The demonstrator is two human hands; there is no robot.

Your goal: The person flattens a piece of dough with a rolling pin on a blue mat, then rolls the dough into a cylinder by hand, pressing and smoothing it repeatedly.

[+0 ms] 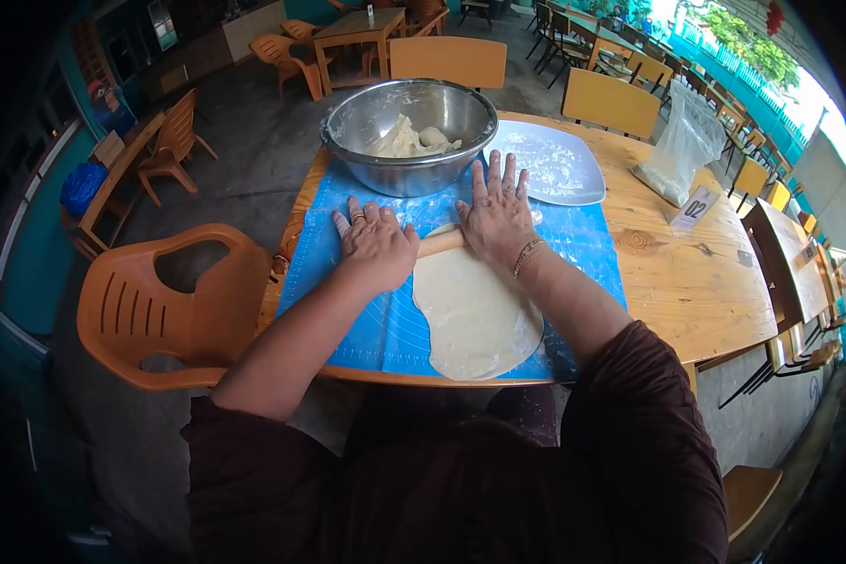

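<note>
Dark brown sleeves (630,442) fill the lower edge, and both forearms reach out from them over the near rim of a wooden table (696,291). The left hand (378,242) and right hand (496,218) lie palm-down with fingers stretched flat, not curled, pressing on a thin wooden rolling pin (440,243) whose bare middle shows between them. Just behind the hands, towards the person, a pale sheet of dough (477,315) spreads from under the pin to the table edge, lying on a blue mat (395,329). Straight ahead of the fingertips a metal bowl (414,177) stands on the mat's far end, very near the left knuckles (it holds more lumps of dough (409,139)). Beyond the right fingertips sits a floured white plate (587,193), and further out on that side a clear plastic bag (681,141) and a card marked 02 (694,209). Outside the left arm an orange plastic chair (169,310) stands against the table.
</note>
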